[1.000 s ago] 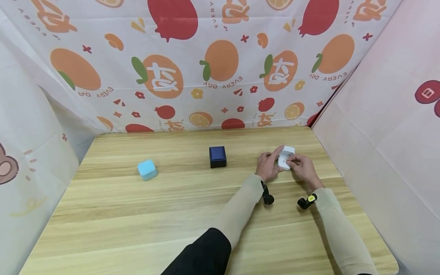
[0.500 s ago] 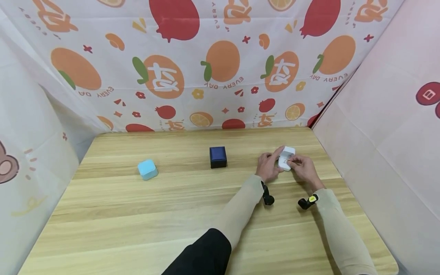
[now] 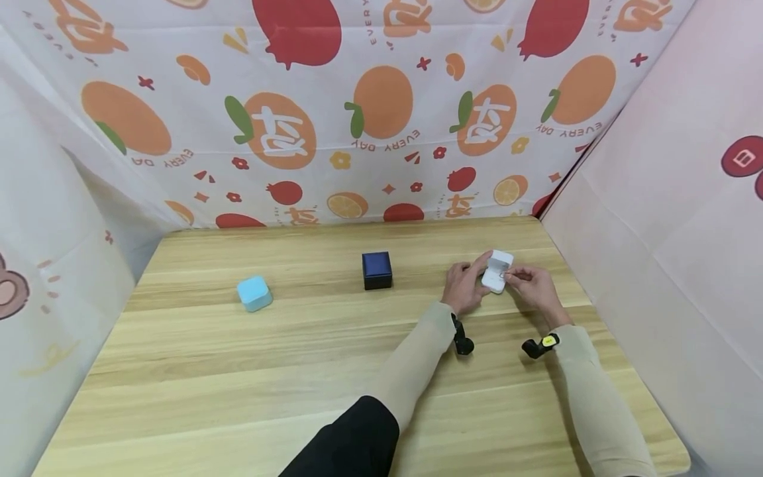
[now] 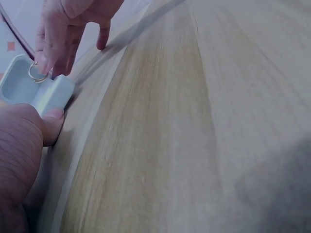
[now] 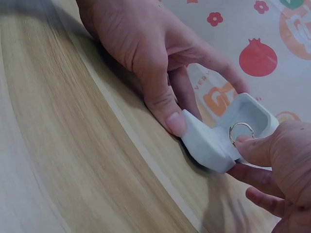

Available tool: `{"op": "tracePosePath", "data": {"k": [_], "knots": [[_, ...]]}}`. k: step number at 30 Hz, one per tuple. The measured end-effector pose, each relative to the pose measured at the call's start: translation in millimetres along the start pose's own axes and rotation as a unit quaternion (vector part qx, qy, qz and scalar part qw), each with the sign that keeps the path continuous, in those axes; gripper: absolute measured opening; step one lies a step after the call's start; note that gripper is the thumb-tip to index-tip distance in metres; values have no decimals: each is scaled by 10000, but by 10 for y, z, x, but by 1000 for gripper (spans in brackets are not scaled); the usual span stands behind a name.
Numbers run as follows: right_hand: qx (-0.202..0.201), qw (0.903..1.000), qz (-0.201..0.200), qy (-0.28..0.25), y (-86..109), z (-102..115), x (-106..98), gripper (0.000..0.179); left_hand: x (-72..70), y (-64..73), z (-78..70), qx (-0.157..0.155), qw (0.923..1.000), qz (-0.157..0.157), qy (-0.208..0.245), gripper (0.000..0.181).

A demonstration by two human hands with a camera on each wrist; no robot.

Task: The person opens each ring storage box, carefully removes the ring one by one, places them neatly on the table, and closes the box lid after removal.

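Note:
A small white ring box [image 3: 496, 273] stands with its lid raised on the right part of the table. My left hand [image 3: 463, 287] grips it from the left, thumb on the base and a finger at the lid, as the right wrist view shows. Between thumb and finger my right hand [image 3: 534, 289] pinches a thin gold ring [image 5: 241, 131] at the box's right side. In the left wrist view the ring [image 4: 36, 73] shows upright just above the open base, in front of the lid. Whether it touches the box I cannot tell.
A dark blue box [image 3: 377, 270] sits left of my hands, near the table's middle. Farther left is a light blue box [image 3: 254, 293]. Fruit-printed cloth [image 3: 334, 119] hangs behind the wooden table [image 3: 250, 384], and pale cloth [image 3: 673, 199] borders the right side.
My right hand has shifted slightly right and drawn the ring up from the white box's base. The left hand stays at the box; the blue boxes have not moved.

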State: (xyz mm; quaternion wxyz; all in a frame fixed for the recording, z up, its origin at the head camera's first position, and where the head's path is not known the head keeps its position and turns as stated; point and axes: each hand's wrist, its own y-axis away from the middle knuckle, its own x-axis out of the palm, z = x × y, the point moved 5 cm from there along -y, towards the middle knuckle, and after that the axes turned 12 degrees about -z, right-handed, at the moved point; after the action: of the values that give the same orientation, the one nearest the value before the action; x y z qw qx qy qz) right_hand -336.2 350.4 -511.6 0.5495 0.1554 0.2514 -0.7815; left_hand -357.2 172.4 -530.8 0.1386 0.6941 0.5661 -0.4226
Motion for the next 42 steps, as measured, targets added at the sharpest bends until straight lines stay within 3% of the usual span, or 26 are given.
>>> {"op": "tracePosePath", "data": {"k": [8, 24, 30, 42], "knots": [[124, 9990, 204, 374, 1, 34, 84, 23, 2, -21, 18, -78, 9998, -1, 163, 87], [341, 9987, 319, 191, 25, 4, 180, 22, -8, 15, 12, -211, 9990, 57, 381, 91], [273, 9986, 436, 87, -7, 62, 185, 25, -44, -3, -1, -144, 9993, -15, 347, 90], [116, 9982, 460, 370, -6, 74, 212, 24, -17, 7, 37, -109, 9993, -3, 344, 88]]}}
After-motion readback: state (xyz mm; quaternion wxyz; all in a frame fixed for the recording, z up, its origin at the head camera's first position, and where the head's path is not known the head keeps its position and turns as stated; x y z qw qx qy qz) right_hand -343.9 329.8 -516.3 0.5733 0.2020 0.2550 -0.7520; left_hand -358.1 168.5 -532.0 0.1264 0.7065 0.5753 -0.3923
